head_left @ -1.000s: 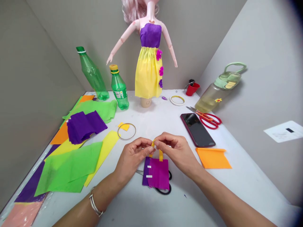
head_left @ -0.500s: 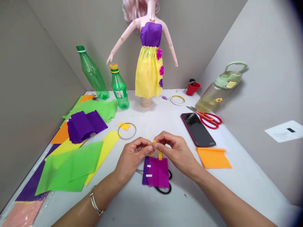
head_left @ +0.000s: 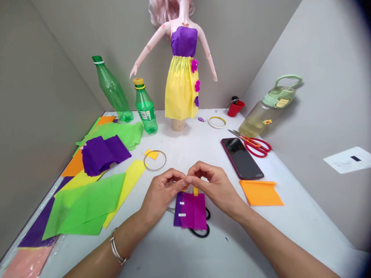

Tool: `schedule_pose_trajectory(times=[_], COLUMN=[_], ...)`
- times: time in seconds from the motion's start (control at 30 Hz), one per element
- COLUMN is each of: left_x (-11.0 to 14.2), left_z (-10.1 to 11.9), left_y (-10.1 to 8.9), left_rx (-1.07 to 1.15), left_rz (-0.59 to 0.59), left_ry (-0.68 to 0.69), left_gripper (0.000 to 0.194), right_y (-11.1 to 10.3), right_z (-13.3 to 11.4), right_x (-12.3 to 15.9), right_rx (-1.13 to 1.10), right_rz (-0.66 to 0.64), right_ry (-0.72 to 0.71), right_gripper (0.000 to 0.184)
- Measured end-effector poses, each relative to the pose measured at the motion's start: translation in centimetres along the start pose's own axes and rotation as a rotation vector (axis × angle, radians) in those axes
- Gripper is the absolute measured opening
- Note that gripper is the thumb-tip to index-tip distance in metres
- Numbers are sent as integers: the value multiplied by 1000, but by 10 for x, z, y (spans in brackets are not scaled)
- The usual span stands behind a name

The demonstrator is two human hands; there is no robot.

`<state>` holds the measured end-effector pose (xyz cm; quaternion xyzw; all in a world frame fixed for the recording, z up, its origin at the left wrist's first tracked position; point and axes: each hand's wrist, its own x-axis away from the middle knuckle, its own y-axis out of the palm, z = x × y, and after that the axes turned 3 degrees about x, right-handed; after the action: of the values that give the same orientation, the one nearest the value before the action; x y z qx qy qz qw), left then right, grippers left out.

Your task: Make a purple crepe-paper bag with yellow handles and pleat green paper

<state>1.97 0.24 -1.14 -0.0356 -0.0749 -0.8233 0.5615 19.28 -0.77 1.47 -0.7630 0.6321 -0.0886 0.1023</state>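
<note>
My left hand and my right hand meet fingertip to fingertip, both pinched closed on a narrow yellow-orange strip. Most of the strip is hidden behind my fingers; its visible end runs down to a small magenta and purple crepe paper piece. Two short white bits of tape lie across the seam of that piece. Beneath it are black-handled scissors, with only the loops and part of a blade showing. A silver bangle is on my left wrist.
Green, purple and yellow crepe sheets cover the left side. A gold ring lies ahead. A phone, red scissors, orange paper and a water bottle are right. A doll and green bottles stand behind.
My fingertips have closed together a little more, covering the yellow-orange bit that showed between them. The paper piece and other things have stayed in place.
</note>
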Motion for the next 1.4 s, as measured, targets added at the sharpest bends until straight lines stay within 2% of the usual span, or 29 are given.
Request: schedule_pose_trajectory(times=[0.17, 0.27, 0.37, 0.47, 0.67, 0.8, 0.87, 1.07, 1.23, 1.3, 1.4], left_x=[-1, -2, -1, 0, 0, 0, 0, 0, 0, 1, 0], left_z=[-2, -1, 0, 0, -2, -2, -2, -3, -1, -1, -1], left_y=[0, 0, 1, 2, 2, 2, 2, 1, 2, 2, 2], left_rx=[25, 28, 24, 25, 14, 20, 24, 29, 14, 16, 34], left_rz=[-1, 19, 43, 22, 29, 34, 33, 24, 25, 21, 19], left_ry=[-6, 3, 11, 3, 14, 18, 25, 13, 12, 11, 6], left_gripper=[16, 17, 17, 17, 17, 16, 15, 14, 16, 15, 14], right_y=[-2, -1, 3, 3, -4, -3, -2, -5, -4, -4, -8], right_z=[2, 0, -2, -1, 5, 6, 6, 6, 7, 7, 7], right_x=[1, 2, 3, 2, -2, -2, -2, -3, -3, -3, -3], right_rx=[-3, -50, -10, 23, -115, -172, -186, -223, -234, -240, -239], right_rz=[15, -27, 0, 9, 43, -86, -107, 38, -111, -86, 19], right_ry=[-25, -1, 14, -7, 50, 94, 99, 80, 143, 122, 76], right_gripper=[23, 13, 21, 11, 20, 25, 23, 19, 24, 22, 17])
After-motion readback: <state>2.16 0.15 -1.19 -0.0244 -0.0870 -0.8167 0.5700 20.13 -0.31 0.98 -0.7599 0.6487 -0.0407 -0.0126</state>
